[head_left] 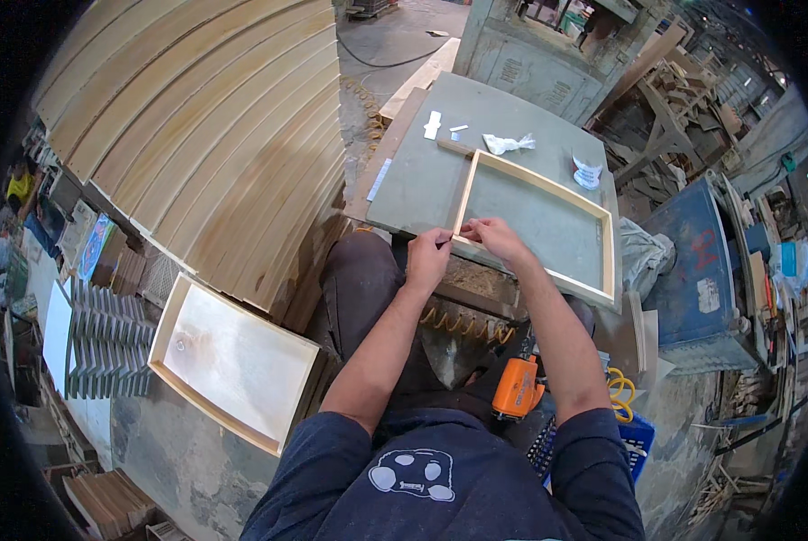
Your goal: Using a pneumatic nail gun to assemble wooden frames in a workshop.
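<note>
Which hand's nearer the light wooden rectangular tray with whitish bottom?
Left. Left hand is ahead and right of the tray; right hand is farther right, at the pale rectangular wooden frame.

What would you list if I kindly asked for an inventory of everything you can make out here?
Wooden frame: one, pale, on the table
Table: one, grey-green, ahead
Crumpled sheet: one, white, on the table
Slips: several, white, on the table
Stacked boards: many, pale brown, upper left
Shallow wooden tray: one, pale, left
Orange tool: one, orange, near the right thigh
Basket: one, blue, lower right
Large container: one, blue, right
Metal cabinet: one, grey, beyond the table
Co-worker: one, yellow top, far left
Background clutter: too small to count
Shirt: one, navy, bottom
Left hand: one, bare, frame's near-left corner
Right hand: one, bare, same corner
</note>
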Motion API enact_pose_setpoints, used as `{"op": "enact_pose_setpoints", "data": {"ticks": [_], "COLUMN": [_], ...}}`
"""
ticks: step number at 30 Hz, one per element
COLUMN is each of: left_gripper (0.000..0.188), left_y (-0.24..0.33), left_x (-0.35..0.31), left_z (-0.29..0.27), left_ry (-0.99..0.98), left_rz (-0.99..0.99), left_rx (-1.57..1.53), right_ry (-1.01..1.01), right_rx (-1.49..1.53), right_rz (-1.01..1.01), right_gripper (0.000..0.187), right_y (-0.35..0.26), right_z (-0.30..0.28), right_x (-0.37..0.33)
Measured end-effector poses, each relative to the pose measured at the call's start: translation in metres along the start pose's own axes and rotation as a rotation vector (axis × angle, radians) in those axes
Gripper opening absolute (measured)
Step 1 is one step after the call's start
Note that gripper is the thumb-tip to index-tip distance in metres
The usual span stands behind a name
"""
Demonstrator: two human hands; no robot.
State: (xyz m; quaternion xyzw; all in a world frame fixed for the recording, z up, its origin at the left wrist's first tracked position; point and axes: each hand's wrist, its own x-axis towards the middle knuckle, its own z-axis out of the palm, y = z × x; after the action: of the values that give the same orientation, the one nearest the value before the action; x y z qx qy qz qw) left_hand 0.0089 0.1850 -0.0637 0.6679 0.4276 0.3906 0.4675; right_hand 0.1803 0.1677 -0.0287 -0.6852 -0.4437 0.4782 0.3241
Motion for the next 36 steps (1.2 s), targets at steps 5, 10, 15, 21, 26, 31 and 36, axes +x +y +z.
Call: {"op": "enact_pose_setpoints", "data": {"ticks": [5,10,15,21,26,31,36], "left_gripper": [0.024,0.028,0.034,0.026,0.021,0.024,0.024], "left_y": [0.001,0.000,-0.006,-0.012,-0.011,-0.008,-0.014], "left_x": [0.000,-0.001,-0.001,-0.002,-0.001,-0.002,-0.002], "left_z": [0.001,0.002,0.004,0.008,0.007,0.005,0.008], "left_ry": [0.020,0.051,0.090,0.094,0.087,0.030,0.007], "left_rz": [-0.019,-0.022,-0.021,0.026,0.080,0.003,-0.024], "left_rx": [-0.042,-0.011,0.033,-0.053,-0.073,-0.121,-0.160], "right_ry": [0.007,0.043,0.111,0.083,0.122,0.136,0.098], "right_rx": [-0.036,-0.212,-0.226,-0.304,-0.293,-0.259,-0.185], "right_rz": [-0.005,0.042,0.002,0.060,0.034,0.040,-0.012], "right_gripper": [0.042,0.048,0.046,0.040,0.035,0.032,0.031], "right_y": [-0.001,-0.002,-0.003,-0.009,-0.015,-0.014,-0.010], "right_z": [0.001,0.000,0.003,0.002,0.005,0.008,0.006], "right_x": [0.003,0.005,0.002,0.001,-0.004,-0.005,-0.003]}}
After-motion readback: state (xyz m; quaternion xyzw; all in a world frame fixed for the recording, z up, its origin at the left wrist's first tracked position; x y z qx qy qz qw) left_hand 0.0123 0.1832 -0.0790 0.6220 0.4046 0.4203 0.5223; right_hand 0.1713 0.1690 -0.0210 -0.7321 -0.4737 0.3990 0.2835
